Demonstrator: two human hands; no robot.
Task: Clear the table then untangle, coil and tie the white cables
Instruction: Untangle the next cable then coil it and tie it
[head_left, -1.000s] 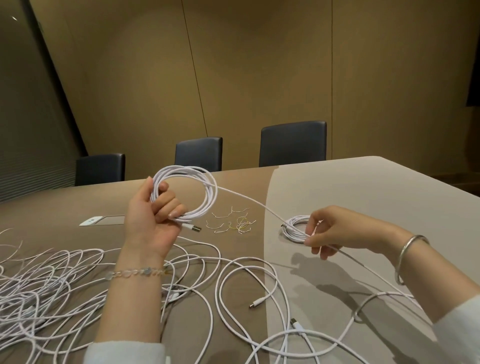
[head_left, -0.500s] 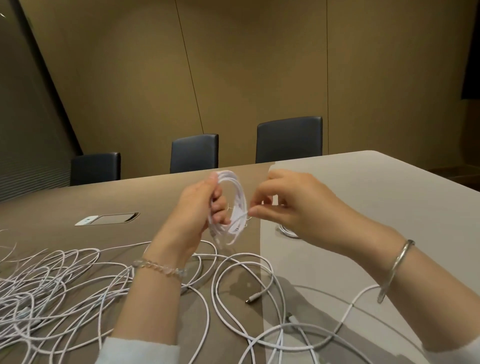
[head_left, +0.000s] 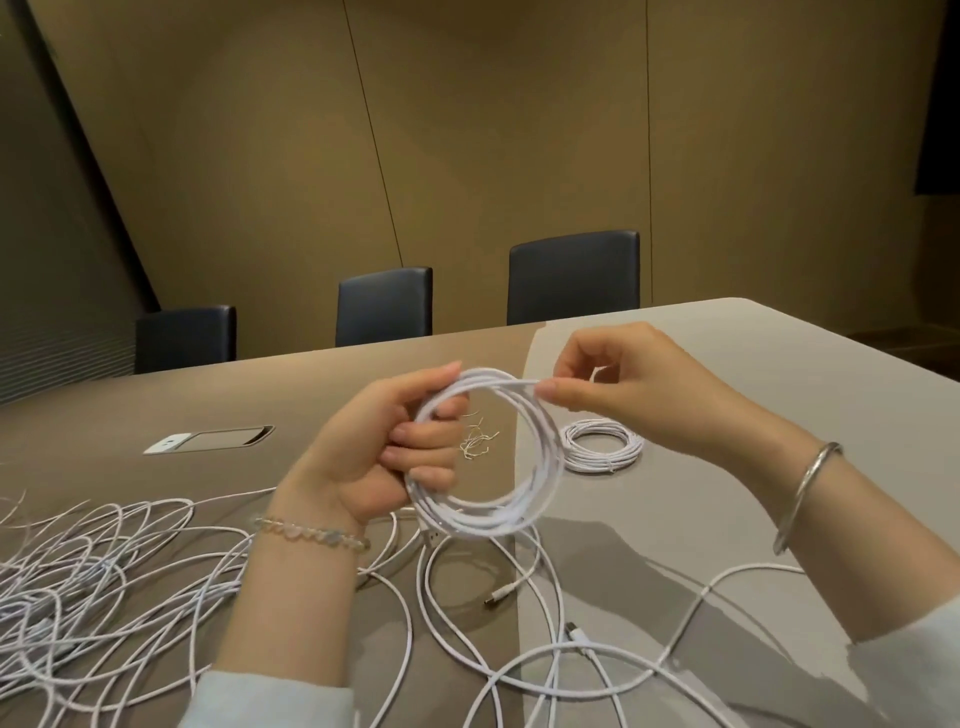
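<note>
Meeting room, tan panelled wall, three dark chairs (head_left: 573, 277) behind a long table (head_left: 779, 364) finished in brown and grey. White cable coil (head_left: 488, 457) held upright above the table's middle: left hand (head_left: 384, 457) curled round its left side, right hand (head_left: 623, 389) pinching the top strands between thumb and fingertip. Second coil (head_left: 602, 447) lies flat on the grey section, just right of the held one. Small wire ties (head_left: 478, 441) lie beyond, seen through the loop. Loose tangled cables (head_left: 104, 587) spread over the near left, single strands trailing right. Flush socket panel (head_left: 208, 440) further left
</note>
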